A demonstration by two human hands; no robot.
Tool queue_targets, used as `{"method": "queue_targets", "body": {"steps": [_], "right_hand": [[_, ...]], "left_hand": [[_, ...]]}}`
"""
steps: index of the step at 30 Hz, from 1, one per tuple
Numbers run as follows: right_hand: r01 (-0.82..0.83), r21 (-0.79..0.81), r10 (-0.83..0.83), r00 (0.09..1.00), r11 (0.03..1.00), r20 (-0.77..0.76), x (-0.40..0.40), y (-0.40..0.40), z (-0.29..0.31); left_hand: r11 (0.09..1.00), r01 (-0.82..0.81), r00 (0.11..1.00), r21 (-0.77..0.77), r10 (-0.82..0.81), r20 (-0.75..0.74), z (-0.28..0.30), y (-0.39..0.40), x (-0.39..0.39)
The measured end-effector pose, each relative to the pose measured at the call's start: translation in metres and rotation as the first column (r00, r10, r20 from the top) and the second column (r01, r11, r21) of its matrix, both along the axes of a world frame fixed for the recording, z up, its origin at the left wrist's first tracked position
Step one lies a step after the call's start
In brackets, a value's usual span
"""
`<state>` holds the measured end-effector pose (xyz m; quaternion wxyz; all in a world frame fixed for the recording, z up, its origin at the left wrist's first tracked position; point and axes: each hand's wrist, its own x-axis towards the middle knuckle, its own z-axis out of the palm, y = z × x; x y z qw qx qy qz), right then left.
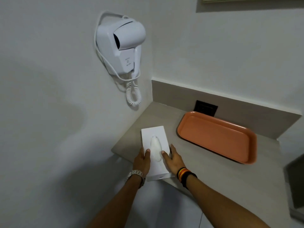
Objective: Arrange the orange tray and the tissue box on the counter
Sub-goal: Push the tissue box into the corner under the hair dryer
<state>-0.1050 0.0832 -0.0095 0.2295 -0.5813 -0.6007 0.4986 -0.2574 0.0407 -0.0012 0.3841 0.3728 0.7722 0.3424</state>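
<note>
I grip tissue box (153,145), left hand (142,159) and right hand (174,159) clasping its sides; slide squarely, well clear of orange tray (217,137).

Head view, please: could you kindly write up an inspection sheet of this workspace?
Surface: beige counter, corner by the wall.
Job's things: white tissue box at the counter's front left edge, near end overhanging; orange tray empty, by the backsplash.
Clutter: nothing seen.
Grippers: left hand and right hand grip the box's sides.
Cables: coiled cord hangs from the wall hair dryer.
Surroundings: dark wall socket behind the tray.
</note>
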Motion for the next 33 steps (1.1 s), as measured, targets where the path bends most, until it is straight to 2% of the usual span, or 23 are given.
{"method": "queue_targets", "body": {"steps": [3, 5, 9, 14, 19, 24, 27, 29, 30, 31, 33], "right_hand": [[0.077, -0.046, -0.080, 0.994, 0.996, -0.073, -0.010, 0.000, -0.003], [0.116, -0.066, -0.123, 0.986, 0.991, -0.112, -0.015, 0.004, -0.003], [0.188, -0.103, -0.205, 0.958, 0.977, -0.202, -0.033, 0.032, 0.001], [0.233, -0.108, -0.254, 0.933, 0.966, -0.254, -0.064, 0.100, 0.017], [0.207, -0.090, -0.222, 0.947, 0.974, -0.230, -0.090, 0.150, 0.008], [0.202, -0.094, -0.218, 0.953, 0.975, -0.210, -0.103, 0.165, -0.011], [0.184, -0.102, -0.201, 0.958, 0.978, -0.206, -0.101, 0.166, -0.014], [0.174, -0.075, -0.185, 0.967, 0.982, -0.176, -0.091, 0.155, -0.016], [0.165, -0.023, -0.167, 0.978, 0.986, -0.122, -0.085, 0.148, -0.018], [0.138, 0.054, -0.136, 0.990, 0.989, -0.033, -0.077, 0.138, -0.021], [0.016, 0.232, -0.064, 0.977, 0.973, 0.204, -0.058, 0.114, -0.029]], "left_hand": [[0.986, -0.166, 0.965, -0.008, 0.165, 0.204, 0.005, 0.014, 0.007], [0.977, -0.213, 0.948, -0.007, 0.209, 0.240, 0.008, 0.026, 0.008], [0.988, -0.144, 0.984, 0.058, 0.137, 0.117, 0.019, 0.068, -0.005], [0.999, -0.007, 0.998, 0.049, 0.010, -0.058, 0.028, 0.151, -0.035], [0.999, 0.036, 0.995, 0.035, -0.033, -0.092, 0.013, 0.206, -0.065], [0.997, 0.080, 0.994, 0.016, -0.078, -0.073, -0.010, 0.226, -0.082], [0.992, 0.126, 0.983, 0.020, -0.122, -0.138, -0.016, 0.227, -0.084], [0.973, 0.228, 0.920, 0.017, -0.210, -0.331, -0.019, 0.215, -0.082], [0.952, 0.304, 0.845, 0.019, -0.260, -0.468, -0.023, 0.205, -0.080], [0.923, 0.384, 0.754, 0.027, -0.297, -0.586, -0.027, 0.192, -0.078], [0.848, 0.528, 0.597, 0.037, -0.340, -0.727, -0.035, 0.163, -0.073]]}}
